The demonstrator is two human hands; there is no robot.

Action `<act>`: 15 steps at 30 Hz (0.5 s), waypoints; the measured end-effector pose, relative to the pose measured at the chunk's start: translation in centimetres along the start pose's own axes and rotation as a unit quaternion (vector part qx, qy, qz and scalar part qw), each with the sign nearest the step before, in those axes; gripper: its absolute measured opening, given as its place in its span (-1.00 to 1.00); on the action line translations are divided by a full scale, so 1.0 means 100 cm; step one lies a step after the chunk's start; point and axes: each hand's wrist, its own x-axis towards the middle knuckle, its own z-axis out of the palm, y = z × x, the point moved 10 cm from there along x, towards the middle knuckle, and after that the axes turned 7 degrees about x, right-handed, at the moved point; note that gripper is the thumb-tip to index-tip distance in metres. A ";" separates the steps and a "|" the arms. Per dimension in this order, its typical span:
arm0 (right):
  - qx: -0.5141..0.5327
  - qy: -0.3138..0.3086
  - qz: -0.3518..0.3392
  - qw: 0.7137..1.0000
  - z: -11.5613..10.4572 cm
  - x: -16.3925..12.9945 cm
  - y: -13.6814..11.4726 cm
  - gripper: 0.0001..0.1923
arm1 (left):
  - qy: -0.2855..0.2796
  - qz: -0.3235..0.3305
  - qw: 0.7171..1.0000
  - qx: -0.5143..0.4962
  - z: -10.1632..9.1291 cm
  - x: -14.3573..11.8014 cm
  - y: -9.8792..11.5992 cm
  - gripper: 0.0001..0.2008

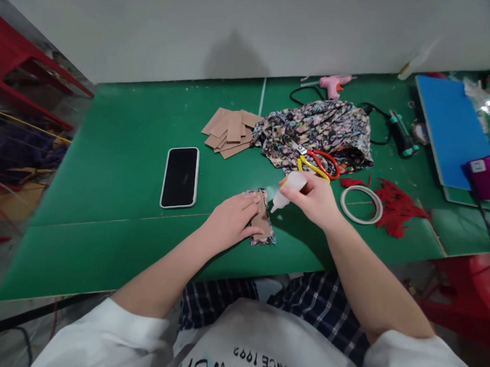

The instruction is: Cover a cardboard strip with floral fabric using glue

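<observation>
A small brown cardboard rectangle (261, 222) lies on a slightly larger scrap of floral fabric (270, 240), whose frayed edge shows around it. My left hand (235, 220) rests on the cardboard, its fingers stretched out flat and its thumb apart near the lower part. Tilted nozzle-down, a white glue bottle (293, 185) is in the closed fingers of my right hand (314, 200). The nozzle tip points at the right edge of the cardboard and fabric; whether it touches cannot be seen. Behind my right hand, scissors (319, 163) with red and yellow handles lie on bunched floral fabric (318, 127).
On the green table (117, 159) are a phone (180, 177), a pile of cardboard pieces (231, 132), a tape roll (360, 219) and red threads (399, 208). Farther back lie a pink glue gun (333, 86) with a cord and a blue board (453, 130). A wall borders the far edge.
</observation>
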 end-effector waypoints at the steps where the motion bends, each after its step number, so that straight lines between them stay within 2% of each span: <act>1: -0.036 -0.015 -0.005 0.999 0.003 -0.005 0.000 -0.69 | -0.003 -0.002 1.000 -0.005 0.001 -0.001 -0.001 -0.53; 4: -0.113 -0.062 -0.034 0.991 0.014 -0.019 -0.006 -0.69 | -0.009 -0.003 1.000 -0.021 0.004 -0.002 -0.003 -0.49; 7: -0.148 -0.091 -0.072 0.982 0.021 -0.030 -0.014 -0.68 | -0.008 -0.004 0.999 -0.032 0.005 -0.002 -0.003 -0.52; 15: -0.143 -0.131 -0.185 0.963 0.039 -0.045 -0.029 -0.70 | 0.007 -0.006 0.999 -0.052 0.002 -0.001 -0.004 -0.61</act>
